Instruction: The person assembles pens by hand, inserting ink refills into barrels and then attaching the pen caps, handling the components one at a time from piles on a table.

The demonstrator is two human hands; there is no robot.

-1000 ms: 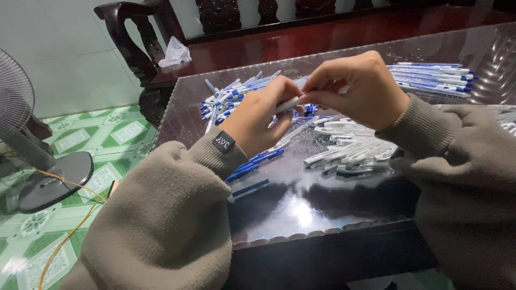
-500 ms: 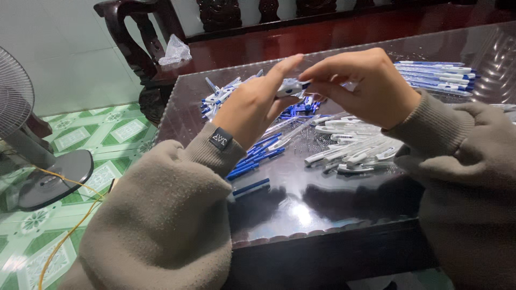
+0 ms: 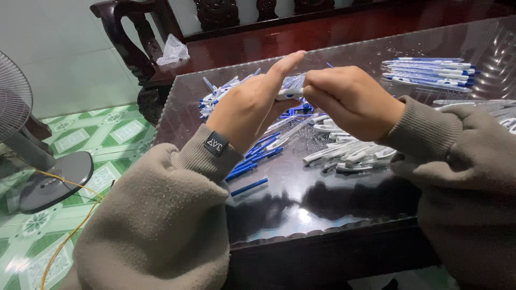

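Since half a second ago I find both hands slightly higher over the table, and the left hand's fingers have straightened upward; the pen piece between them sits in much the same place.

My left hand (image 3: 250, 110) is raised above the middle of the glass-topped table (image 3: 322, 198), fingers together and extended up and to the right, thumb side pressed to a white and blue pen piece (image 3: 289, 93). My right hand (image 3: 352, 102) faces it from the right, fingers curled together and clamped on the other end of the same piece. The piece lies level between the two hands, touching both, clear of the table surface. How much of it is inside the right fist I cannot tell.

Below and behind the left hand, toward the table's far left corner, lies a loose heap of blue pen parts (image 3: 252, 156), some trailing toward the near edge; one blue refill (image 3: 249, 187) lies apart, nearer the front edge. Under the right hand, around the table's centre, is a heap of white pen barrels (image 3: 349, 153). Near the far right corner, a neat row of assembled pens (image 3: 430, 70) lies side by side.

Off the table's left edge a standing fan (image 3: 32, 161) rests on the green tiled floor (image 3: 107, 139). Beyond the far edge is a dark wooden bench (image 3: 301, 32) carrying a crumpled plastic bag (image 3: 173, 49).
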